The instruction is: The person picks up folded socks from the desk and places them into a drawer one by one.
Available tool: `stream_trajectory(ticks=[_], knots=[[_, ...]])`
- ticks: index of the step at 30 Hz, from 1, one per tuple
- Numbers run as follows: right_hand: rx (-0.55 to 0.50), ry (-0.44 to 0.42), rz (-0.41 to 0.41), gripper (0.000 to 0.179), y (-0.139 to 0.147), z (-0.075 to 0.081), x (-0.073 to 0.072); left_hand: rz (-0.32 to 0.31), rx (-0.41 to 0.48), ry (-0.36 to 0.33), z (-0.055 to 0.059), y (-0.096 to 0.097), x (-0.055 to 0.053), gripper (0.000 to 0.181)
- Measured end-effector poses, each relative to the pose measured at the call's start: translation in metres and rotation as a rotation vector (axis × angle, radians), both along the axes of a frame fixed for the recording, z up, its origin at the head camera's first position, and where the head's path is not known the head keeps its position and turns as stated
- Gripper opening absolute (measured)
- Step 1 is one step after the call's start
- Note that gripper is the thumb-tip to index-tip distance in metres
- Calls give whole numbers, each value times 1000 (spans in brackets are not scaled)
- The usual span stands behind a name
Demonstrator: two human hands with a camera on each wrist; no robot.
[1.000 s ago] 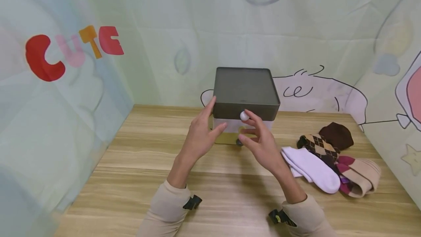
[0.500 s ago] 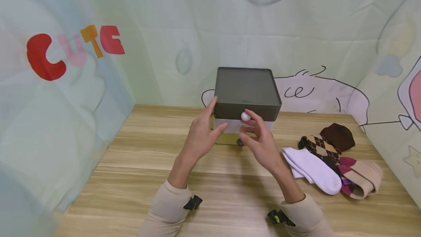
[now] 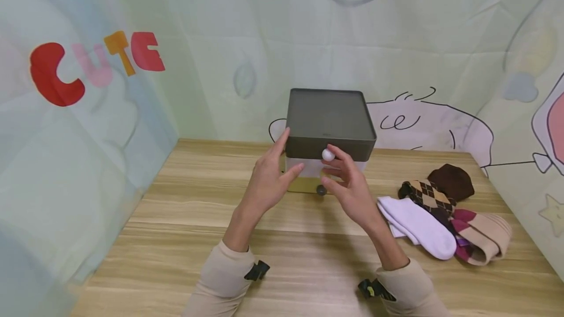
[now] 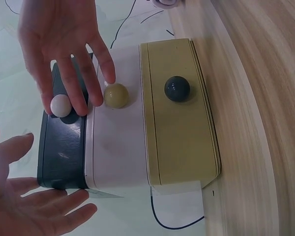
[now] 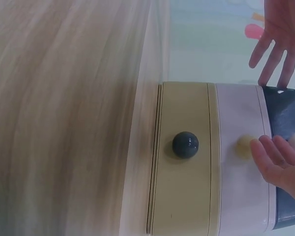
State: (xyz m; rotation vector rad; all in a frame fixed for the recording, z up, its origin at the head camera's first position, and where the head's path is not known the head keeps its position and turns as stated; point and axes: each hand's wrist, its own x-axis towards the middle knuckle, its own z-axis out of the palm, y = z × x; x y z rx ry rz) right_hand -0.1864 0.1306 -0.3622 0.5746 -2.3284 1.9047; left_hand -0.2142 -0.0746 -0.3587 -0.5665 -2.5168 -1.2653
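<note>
A small three-drawer box (image 3: 330, 116) stands at the back of the table. Its top drawer (image 4: 64, 152) is dark grey with a white knob (image 3: 328, 154), the middle one (image 4: 119, 147) white with a yellowish knob (image 4: 116, 96), the bottom one (image 4: 179, 142) mustard with a dark knob (image 4: 177, 89). My left hand (image 3: 266, 180) has its fingertips against the left side of the dark drawer, thumb apart. My right hand (image 3: 352, 192) reaches to the front with loosely extended fingers. The white knob lies between its index and middle fingertips, while the thumb hangs lower, off the knob.
Right of the box lie a white pair of socks (image 3: 418, 224), an argyle sock (image 3: 426, 197), a dark brown bundle (image 3: 451, 181) and a beige-and-magenta folded sock (image 3: 484, 238). A printed cloth (image 3: 229, 23) hangs behind the wooden table (image 3: 189, 199).
</note>
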Motion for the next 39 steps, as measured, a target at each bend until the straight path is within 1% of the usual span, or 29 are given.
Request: stream_trajectory(ticks=[5,10,16,21,29,36,39], knots=[[-7,-23,7,65,-2,0,1,-1,-5,3,0,0,0,78],[-24,-12,3,64,-2,0,0,6,-7,1,0,0,0,77],[-47,12,-13,60,0,0,-1,9,6,-17,0,-1,-1,76],[-48,-10,-12,54,3,4,1,1,11,-19,1,-1,0,75],[-7,-12,-4,46,9,9,4,-8,17,-30,2,-2,1,72],[96,-12,-19,44,17,-2,-1,-4,20,-44,2,-3,0,69],[130,-14,-18,43,19,-2,-1,-8,25,-45,1,-3,0,67]])
